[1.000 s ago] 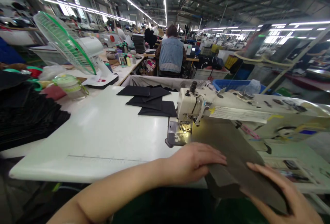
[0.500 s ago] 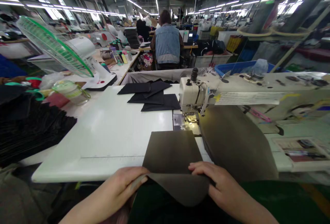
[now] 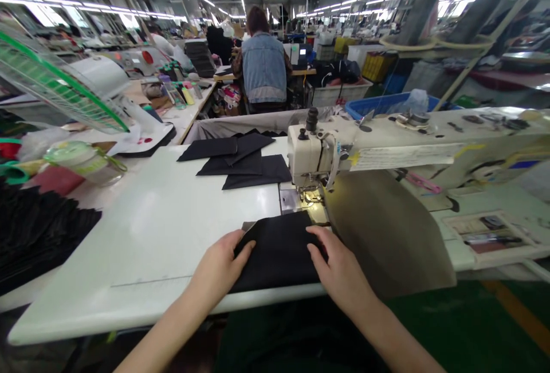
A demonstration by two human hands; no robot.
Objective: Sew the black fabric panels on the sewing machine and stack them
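A folded fabric panel (image 3: 277, 255), black side up, lies on the white sewing table (image 3: 163, 207) near its front edge. A sliver of its olive-grey face shows at the far left corner. My left hand (image 3: 226, 261) grips the panel's left edge, thumb on top and fingers partly hidden by the cloth. At the right edge, my right hand (image 3: 335, 261) holds the cloth between thumb and fingers. Just beyond the panel stands the sewing machine head (image 3: 311, 155), its needle area lit. A larger olive-grey fabric piece (image 3: 382, 235) lies under the machine arm.
Several black fabric pieces (image 3: 253, 164) lie behind, left of the machine. At the left are a black fabric stack (image 3: 43, 230), a lidded jar (image 3: 83, 161) and a fan (image 3: 103, 81). A small tool tray (image 3: 494, 238) sits right. A person (image 3: 263, 66) sits ahead, facing away.
The panel's near end has been folded forward over its olive-grey face, so black now shows on top. Both hands moved forward with it onto the table. The view shifted slightly right.
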